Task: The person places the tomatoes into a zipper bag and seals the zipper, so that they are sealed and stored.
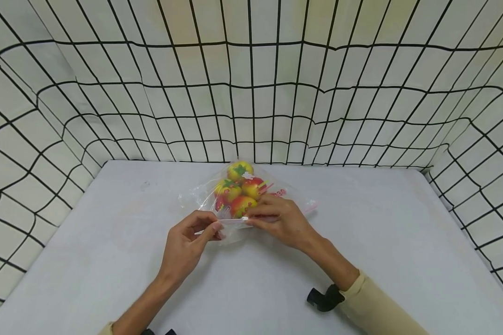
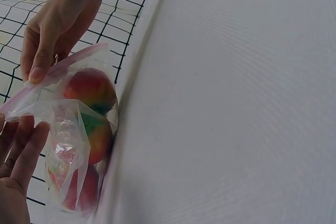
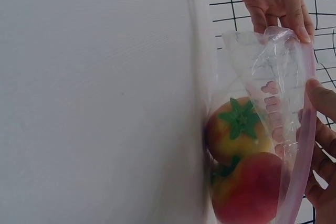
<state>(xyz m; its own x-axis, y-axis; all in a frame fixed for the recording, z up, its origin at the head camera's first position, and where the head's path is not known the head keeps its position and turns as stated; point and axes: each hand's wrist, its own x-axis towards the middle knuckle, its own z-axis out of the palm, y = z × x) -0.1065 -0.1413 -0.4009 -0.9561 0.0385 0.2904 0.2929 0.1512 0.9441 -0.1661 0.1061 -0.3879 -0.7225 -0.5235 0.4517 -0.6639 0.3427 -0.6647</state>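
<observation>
A clear zip bag (image 1: 201,196) with pink printing lies on the white table, its mouth toward the person. Several red and yellow tomato-like fruits (image 1: 240,172) with green leafy tops are inside it. My left hand (image 1: 183,249) pinches the left end of the bag's zip strip (image 1: 230,221) between thumb and fingers. Farther right along the strip, my right hand (image 1: 288,225) pinches it at a small white slider (image 1: 245,218). In the right wrist view, the pink strip (image 3: 304,156) runs between both hands, and fruits (image 3: 249,187) show through the plastic.
The white table (image 1: 360,209) extends on both sides of the bag. Black wire grid (image 1: 251,116) stands along its back and sides, over a pale backing. A black device (image 1: 324,298) is at the right wrist, by the beige sleeve (image 1: 377,307).
</observation>
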